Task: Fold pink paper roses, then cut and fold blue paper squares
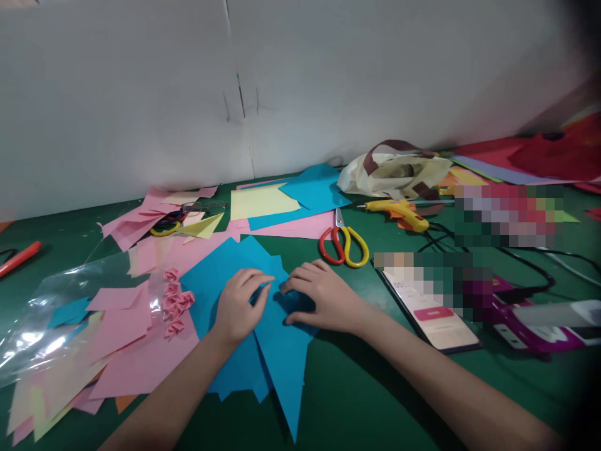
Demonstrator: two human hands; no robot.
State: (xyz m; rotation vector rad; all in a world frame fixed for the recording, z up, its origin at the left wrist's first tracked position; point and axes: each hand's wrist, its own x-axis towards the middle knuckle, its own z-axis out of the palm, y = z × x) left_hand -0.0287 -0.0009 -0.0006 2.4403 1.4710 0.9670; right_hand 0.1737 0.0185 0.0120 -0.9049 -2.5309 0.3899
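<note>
Sheets of blue paper lie overlapping in front of me, some with pointed or jagged edges; one long point reaches toward the near edge. My left hand is above them, thumb and forefinger tips brought together in a pinch; anything between them is too small to make out. Close by on the right, my right hand rests over the same paper, fingers curved and thumb apart, with nothing visible in it. Small folded pink paper flowers sit just left of the blue sheets.
Red-and-yellow-handled scissors lie beyond my right hand. Further right are a phone, a yellow glue gun with cables, and a cloth bag. Pink paper pieces and a clear plastic bag spread on the left. A pale wall stands behind.
</note>
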